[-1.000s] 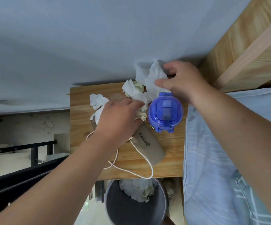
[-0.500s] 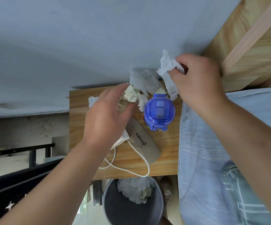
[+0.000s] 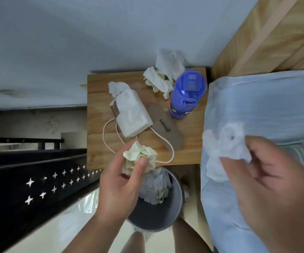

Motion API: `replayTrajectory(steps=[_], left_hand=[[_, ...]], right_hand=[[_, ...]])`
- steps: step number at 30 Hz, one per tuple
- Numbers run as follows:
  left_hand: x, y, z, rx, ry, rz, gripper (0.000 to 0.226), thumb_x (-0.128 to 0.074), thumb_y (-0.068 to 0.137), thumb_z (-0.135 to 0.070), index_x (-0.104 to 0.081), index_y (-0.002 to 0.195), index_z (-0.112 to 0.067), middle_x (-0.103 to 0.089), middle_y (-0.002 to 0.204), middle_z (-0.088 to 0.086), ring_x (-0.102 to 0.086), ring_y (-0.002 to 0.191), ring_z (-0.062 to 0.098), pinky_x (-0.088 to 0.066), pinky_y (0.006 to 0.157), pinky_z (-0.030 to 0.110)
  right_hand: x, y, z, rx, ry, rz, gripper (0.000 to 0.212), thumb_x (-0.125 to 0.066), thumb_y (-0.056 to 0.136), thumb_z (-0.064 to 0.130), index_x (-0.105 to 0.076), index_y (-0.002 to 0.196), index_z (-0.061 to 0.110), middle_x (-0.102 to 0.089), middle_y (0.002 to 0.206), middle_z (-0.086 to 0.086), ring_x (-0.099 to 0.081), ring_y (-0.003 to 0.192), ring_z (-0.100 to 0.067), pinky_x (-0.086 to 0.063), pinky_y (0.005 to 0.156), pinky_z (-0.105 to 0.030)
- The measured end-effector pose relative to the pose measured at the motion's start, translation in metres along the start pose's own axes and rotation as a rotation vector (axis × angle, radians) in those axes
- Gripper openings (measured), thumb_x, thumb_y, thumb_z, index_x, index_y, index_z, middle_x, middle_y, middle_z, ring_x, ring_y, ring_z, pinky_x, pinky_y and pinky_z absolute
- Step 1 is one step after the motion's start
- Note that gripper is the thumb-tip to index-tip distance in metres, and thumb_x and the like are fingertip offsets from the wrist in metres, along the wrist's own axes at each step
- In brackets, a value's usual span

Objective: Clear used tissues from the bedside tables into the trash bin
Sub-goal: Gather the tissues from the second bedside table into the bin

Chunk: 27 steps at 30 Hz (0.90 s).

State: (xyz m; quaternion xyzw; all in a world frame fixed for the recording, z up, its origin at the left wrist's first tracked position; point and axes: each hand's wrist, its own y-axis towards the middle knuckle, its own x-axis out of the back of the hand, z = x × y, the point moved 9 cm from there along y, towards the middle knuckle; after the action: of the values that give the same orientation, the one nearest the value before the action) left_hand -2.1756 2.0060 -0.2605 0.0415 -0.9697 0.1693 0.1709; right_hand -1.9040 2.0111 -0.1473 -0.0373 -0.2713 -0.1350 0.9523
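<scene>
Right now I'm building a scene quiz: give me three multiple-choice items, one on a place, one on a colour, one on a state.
1. The trash bin stands: A on a shelf; B on the floor below the near edge of the table; C on the table.
2. The bottle is: A red; B blue; C green.
3. The left hand: A is empty; B grips the bottle; C holds a crumpled tissue.
Answers: B, its rim shows below the table; B, blue lid and body; C, fingers curl round the tissue.
</scene>
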Motion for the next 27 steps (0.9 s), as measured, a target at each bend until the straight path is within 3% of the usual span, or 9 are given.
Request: replayTrajectory(steps=[2, 6, 12, 14, 16, 18, 20, 24, 27], left_hand=[[-0.002, -0.024, 0.047, 0.045, 0.155, 0.088, 0.054, -0.057, 0.087, -0.078, -0.063, 0.133, -0.052, -0.074, 0.117, -0.027, -0.070, 0.110, -0.003, -0.059, 0.088, 0.026], [-0.010, -0.056, 0.144, 0.231, 0.382, 0.259, 0.046, -0.052, 0.084, -0.075, -0.050, 0.129, -0.064, -0.066, 0.116, -0.039, -0.064, 0.108, -0.010, -0.056, 0.089, 0.029], [-0.027, -0.071, 0.234, 0.371, 0.545, 0.385, 0.044, -0.059, 0.098, -0.057, -0.050, 0.140, -0.048, -0.069, 0.130, -0.015, -0.067, 0.111, 0.012, -0.056, 0.094, 0.040], [-0.035, -0.072, 0.248, 0.392, 0.554, 0.413, 0.049, -0.061, 0.097, -0.057, -0.050, 0.143, -0.046, -0.068, 0.133, -0.012, -0.067, 0.113, 0.015, -0.056, 0.096, 0.040], [-0.043, -0.077, 0.256, 0.411, 0.598, 0.461, 0.055, -0.060, 0.097, -0.058, -0.045, 0.148, -0.044, -0.063, 0.141, -0.009, -0.066, 0.118, 0.019, -0.055, 0.098, 0.041], [-0.049, -0.081, 0.257, 0.395, 0.711, 0.516, 0.056, -0.058, 0.098, -0.057, -0.041, 0.150, -0.042, -0.058, 0.143, -0.005, -0.067, 0.116, 0.025, -0.055, 0.094, 0.041], [-0.053, -0.082, 0.251, 0.353, 0.816, 0.554, 0.055, -0.057, 0.099, -0.055, -0.040, 0.150, -0.040, -0.054, 0.144, -0.002, -0.067, 0.115, 0.029, -0.054, 0.090, 0.040], [-0.051, -0.064, 0.207, 0.249, 0.833, 0.496, 0.041, -0.050, 0.102, -0.052, -0.049, 0.141, -0.039, -0.057, 0.142, -0.006, -0.068, 0.111, 0.027, -0.056, 0.088, 0.038], [-0.050, -0.037, 0.154, 0.126, 0.741, 0.434, 0.035, -0.048, 0.101, -0.055, -0.059, 0.133, -0.044, -0.064, 0.134, -0.013, -0.067, 0.109, 0.019, -0.050, 0.085, 0.032]], right_hand=[[-0.035, -0.041, -0.033, -0.102, -0.011, 0.089, 0.005, -0.064, 0.090, 0.032, -0.069, 0.090, 0.029, -0.067, 0.074, 0.012, -0.059, 0.061, -0.003, -0.037, 0.054, -0.004], [-0.116, -0.111, -0.125, -0.352, -0.128, 0.382, 0.021, -0.066, 0.092, 0.020, -0.060, 0.072, 0.024, -0.058, 0.065, 0.004, -0.054, 0.062, -0.015, -0.035, 0.051, -0.022], [-0.191, -0.160, -0.210, -0.460, -0.353, 0.644, 0.018, -0.056, 0.098, 0.031, -0.062, 0.086, 0.020, -0.063, 0.071, 0.003, -0.060, 0.066, -0.015, -0.039, 0.051, -0.022], [-0.212, -0.172, -0.231, -0.527, -0.386, 0.789, 0.019, -0.055, 0.098, 0.033, -0.065, 0.105, 0.018, -0.072, 0.092, 0.002, -0.068, 0.087, -0.019, -0.054, 0.071, -0.033], [-0.221, -0.178, -0.241, -0.574, -0.395, 0.849, 0.037, -0.057, 0.098, 0.033, -0.063, 0.132, 0.020, -0.072, 0.128, 0.001, -0.067, 0.117, -0.021, -0.055, 0.097, -0.039], [-0.220, -0.176, -0.241, -0.586, -0.395, 0.837, 0.052, -0.058, 0.099, 0.035, -0.053, 0.150, 0.026, -0.062, 0.146, 0.003, -0.059, 0.133, -0.018, -0.049, 0.108, -0.038], [-0.213, -0.167, -0.233, -0.560, -0.380, 0.776, 0.050, -0.059, 0.099, 0.035, -0.055, 0.148, 0.028, -0.064, 0.144, 0.005, -0.061, 0.129, -0.017, -0.051, 0.105, -0.035], [-0.179, -0.128, -0.205, -0.532, -0.267, 0.622, 0.018, -0.059, 0.095, 0.038, -0.072, 0.107, 0.038, -0.075, 0.102, 0.023, -0.069, 0.097, 0.004, -0.053, 0.079, -0.025], [-0.138, -0.079, -0.176, -0.504, -0.200, 0.465, 0.018, -0.057, 0.091, 0.047, -0.072, 0.091, 0.036, -0.073, 0.087, 0.028, -0.066, 0.084, 0.011, -0.050, 0.071, -0.022]])
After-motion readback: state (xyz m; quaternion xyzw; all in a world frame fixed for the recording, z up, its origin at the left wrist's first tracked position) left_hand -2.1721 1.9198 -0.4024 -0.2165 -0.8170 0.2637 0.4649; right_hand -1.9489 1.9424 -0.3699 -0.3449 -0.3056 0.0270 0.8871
